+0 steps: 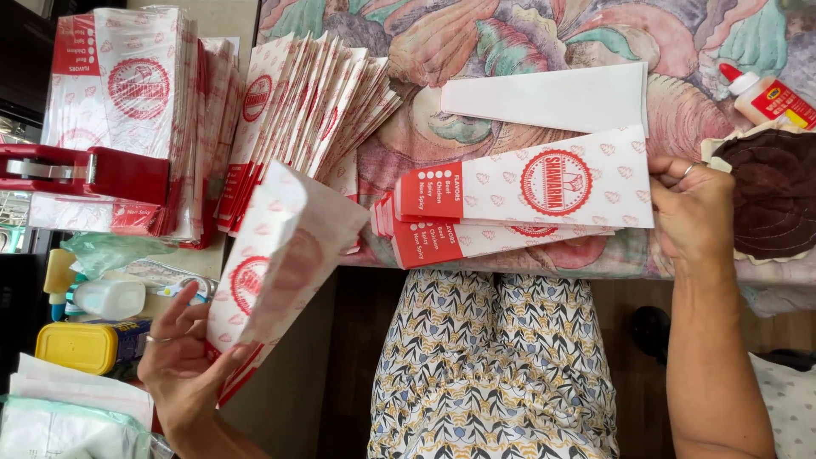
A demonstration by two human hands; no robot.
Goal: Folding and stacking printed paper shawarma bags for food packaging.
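Note:
My left hand (180, 361) holds up one folded paper bag (268, 263), white with a red round print, tilted in the air at the lower left. My right hand (693, 212) grips the right end of a flat paper bag (544, 183) that tops a small pile of the same bags (476, 238) on the floral tablecloth (476, 42). A plain white paper sheet (552, 98) lies just beyond that pile.
Fanned stacks of printed bags (306, 110) and a taller stack (127, 93) fill the upper left. A red tape dispenser (85, 170) sits at the left, a yellow-lidded container (76, 344) below it. A glue bottle (765, 95) and brown quilted pad (773, 191) lie at the right.

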